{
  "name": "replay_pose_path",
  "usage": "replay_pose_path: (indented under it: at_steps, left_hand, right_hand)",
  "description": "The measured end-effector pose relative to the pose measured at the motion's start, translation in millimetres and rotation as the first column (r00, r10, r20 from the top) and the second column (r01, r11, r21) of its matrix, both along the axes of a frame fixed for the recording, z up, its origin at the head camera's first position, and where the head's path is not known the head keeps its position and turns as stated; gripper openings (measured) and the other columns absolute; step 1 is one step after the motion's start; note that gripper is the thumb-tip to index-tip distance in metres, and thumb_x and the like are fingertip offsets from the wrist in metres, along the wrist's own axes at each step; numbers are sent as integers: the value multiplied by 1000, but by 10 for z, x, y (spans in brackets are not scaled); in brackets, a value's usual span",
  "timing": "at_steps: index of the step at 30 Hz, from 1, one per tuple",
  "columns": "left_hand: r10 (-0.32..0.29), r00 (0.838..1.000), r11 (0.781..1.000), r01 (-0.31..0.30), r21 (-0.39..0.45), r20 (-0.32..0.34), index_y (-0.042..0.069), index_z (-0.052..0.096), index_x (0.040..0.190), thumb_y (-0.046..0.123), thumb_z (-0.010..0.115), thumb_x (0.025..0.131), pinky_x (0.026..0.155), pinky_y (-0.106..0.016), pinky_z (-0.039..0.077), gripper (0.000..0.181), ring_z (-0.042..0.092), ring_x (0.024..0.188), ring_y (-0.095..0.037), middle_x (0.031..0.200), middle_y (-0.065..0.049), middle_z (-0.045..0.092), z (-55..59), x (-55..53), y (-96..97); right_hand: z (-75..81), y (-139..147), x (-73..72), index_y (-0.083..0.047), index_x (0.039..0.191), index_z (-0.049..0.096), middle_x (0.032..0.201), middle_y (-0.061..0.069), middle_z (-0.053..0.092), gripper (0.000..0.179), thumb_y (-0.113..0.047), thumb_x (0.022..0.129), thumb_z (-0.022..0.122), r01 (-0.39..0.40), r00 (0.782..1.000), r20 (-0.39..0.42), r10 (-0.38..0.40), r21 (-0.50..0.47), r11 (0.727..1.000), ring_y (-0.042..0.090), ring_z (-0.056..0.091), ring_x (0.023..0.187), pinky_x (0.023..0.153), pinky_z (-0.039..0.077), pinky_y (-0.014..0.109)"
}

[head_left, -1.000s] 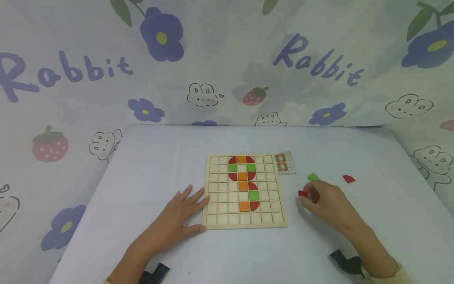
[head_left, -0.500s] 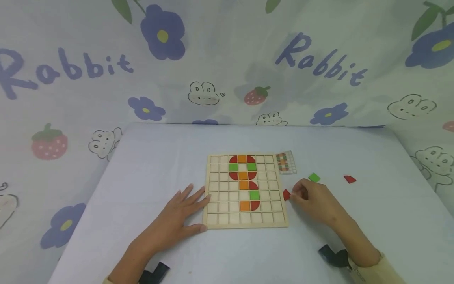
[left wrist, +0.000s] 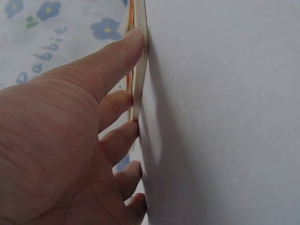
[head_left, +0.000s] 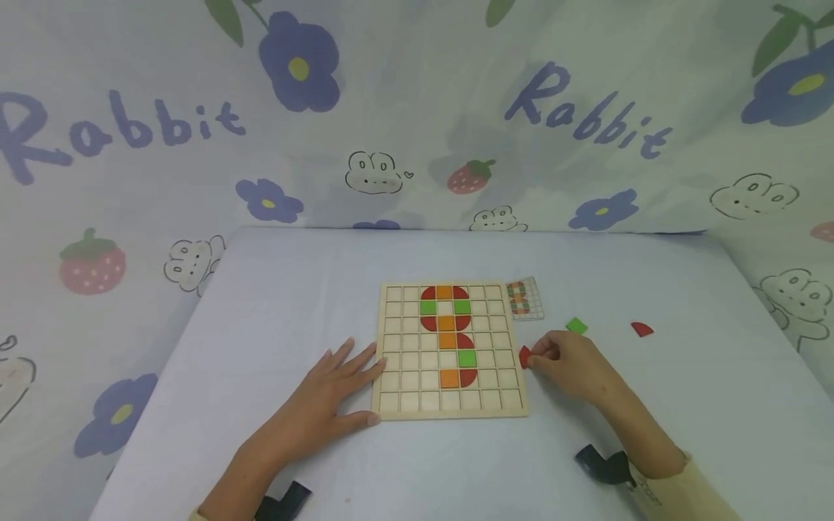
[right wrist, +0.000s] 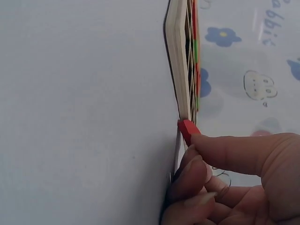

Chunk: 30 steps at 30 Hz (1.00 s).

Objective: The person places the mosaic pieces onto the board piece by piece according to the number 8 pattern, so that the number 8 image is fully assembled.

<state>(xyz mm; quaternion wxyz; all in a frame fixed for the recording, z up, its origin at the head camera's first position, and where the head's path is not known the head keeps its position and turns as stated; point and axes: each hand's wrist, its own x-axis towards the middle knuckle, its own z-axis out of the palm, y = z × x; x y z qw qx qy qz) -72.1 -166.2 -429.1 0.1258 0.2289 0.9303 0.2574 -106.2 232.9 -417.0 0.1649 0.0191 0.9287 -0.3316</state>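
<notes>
A wooden grid board (head_left: 404, 401) lies flat on the table, with red quarter-circle, orange square and green square pieces set in some of its cells. My left hand (head_left: 319, 405) rests at the board's left edge, fingers spread; the left wrist view shows the thumb (left wrist: 126, 49) touching its rim. Just off the board's right edge, my right hand (head_left: 573, 365) pinches a red quarter-circle piece (right wrist: 188, 129) between thumb and fingers. A loose green square (head_left: 576, 325) lies beyond the right hand. Farther right is another red quarter-circle (head_left: 641, 329).
A small pattern card (head_left: 531, 300) lies against the board's upper right edge. A patterned curtain (head_left: 417, 108) rises behind the white table (head_left: 293, 289). Black straps (head_left: 602, 463) sit at both wrists.
My right hand has moved left with the red quarter-circle piece, from near the green square to the board's right edge. It has barely moved in the last half second. My left hand stays put.
</notes>
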Motion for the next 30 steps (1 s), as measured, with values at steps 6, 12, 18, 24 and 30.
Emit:
replay_pose_path:
  at_steps: [6, 12, 18, 24, 30]
  left_hand:
    - [-4, 1000, 1000, 3, -8, -6, 22, 50, 157, 44, 82, 89, 128, -58, 12, 78, 12, 160, -34, 170, 4, 29, -7, -1, 6]
    - [-1, 1000, 1000, 1, -13, 1, 22, 51, 157, 43, 82, 89, 128, -57, 12, 78, 12, 160, -33, 170, 4, 29, 0, 2, 15]
    - [0, 1000, 1000, 0, -18, 1, 22, 51, 157, 42, 83, 89, 128, -57, 12, 78, 12, 160, -34, 170, 4, 30, 2, 2, 13]
    - [2, 1000, 1000, -2, -9, 3, 23, 51, 157, 42, 83, 89, 128, -58, 12, 78, 12, 160, -33, 170, 5, 30, -3, -1, 9]
    - [-4, 1000, 1000, 4, -5, -3, 22, 51, 157, 41, 84, 88, 128, -59, 12, 79, 11, 160, -34, 170, 4, 30, -23, -7, -2]
  right_hand:
    - [3, 78, -22, -6, 101, 71, 83, 3, 63, 8, -14, 99, 70, -17, 1000, 10, 17, -40, 999, 20, 58, 78, 65, 52, 30]
    - [39, 82, -50, -5, 98, 72, 80, 3, 63, 7, -12, 98, 69, -30, 1000, -8, 30, -96, 995, 20, 58, 76, 63, 52, 30]
    - [120, -159, -86, -6, 92, 72, 78, 3, 63, 7, -11, 96, 68, -103, 995, -8, 104, -195, 975, 20, 59, 76, 63, 53, 29]
    - [168, -483, -133, -8, 91, 72, 77, 0, 62, 6, -11, 94, 68, -219, 976, -27, 218, -201, 955, 17, 56, 73, 58, 49, 28]
    - [185, -814, -199, -11, 84, 70, 70, -2, 63, 10, -8, 94, 69, -321, 946, -19, 322, -171, 932, 14, 56, 65, 56, 48, 27]
